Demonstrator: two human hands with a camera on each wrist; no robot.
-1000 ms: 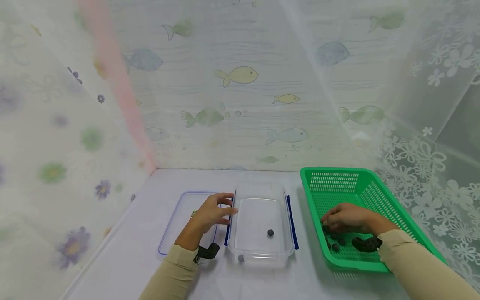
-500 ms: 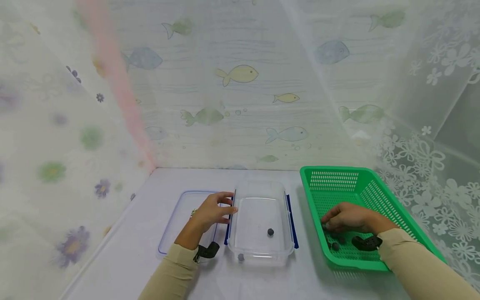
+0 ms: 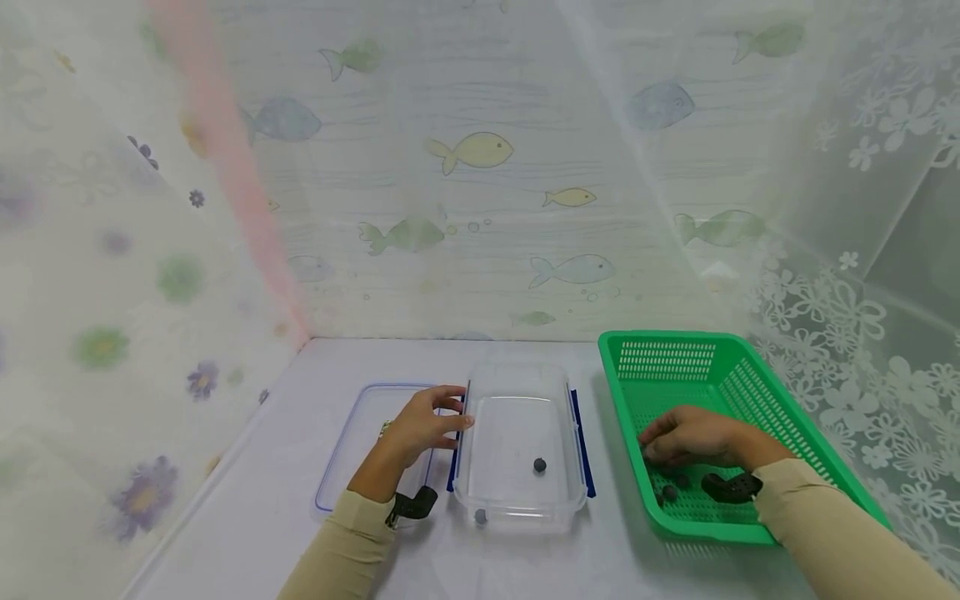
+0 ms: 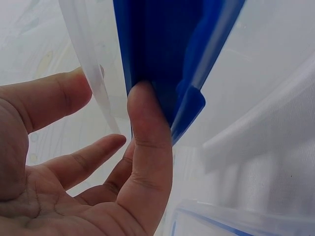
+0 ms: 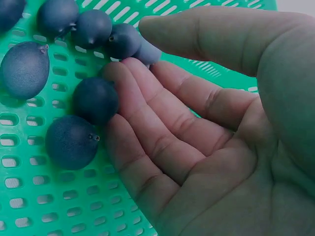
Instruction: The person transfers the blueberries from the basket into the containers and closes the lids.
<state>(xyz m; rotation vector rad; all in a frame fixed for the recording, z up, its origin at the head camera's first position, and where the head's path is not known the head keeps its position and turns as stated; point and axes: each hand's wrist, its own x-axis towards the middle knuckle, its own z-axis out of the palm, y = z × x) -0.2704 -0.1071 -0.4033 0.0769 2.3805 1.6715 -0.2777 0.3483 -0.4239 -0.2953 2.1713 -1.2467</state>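
A clear plastic food container (image 3: 517,425) with blue side clasps (image 4: 157,39) stands at the middle of the table. My left hand (image 3: 423,423) holds its left side, one finger against the blue clasp. One dark blue round fruit (image 3: 540,465) lies inside; another fruit (image 3: 481,517) shows at the near left corner. My right hand (image 3: 693,437) reaches into the green basket (image 3: 757,533) with curled fingers. Between its thumb and fingertips it pinches a paler blue fruit (image 5: 148,51), partly hidden. More fruits (image 5: 73,142) lie beside the fingers on the perforated bottom.
A clear lid with a blue seal (image 3: 337,442) lies flat left of the container, partly under my left forearm. The basket stands at the right with raised slotted walls. Patterned curtains (image 3: 480,208) enclose the white table (image 3: 247,533) at the back and sides.
My right hand has shifted only slightly among the fruits at the basket's left side. The left hand and container have stayed in place.
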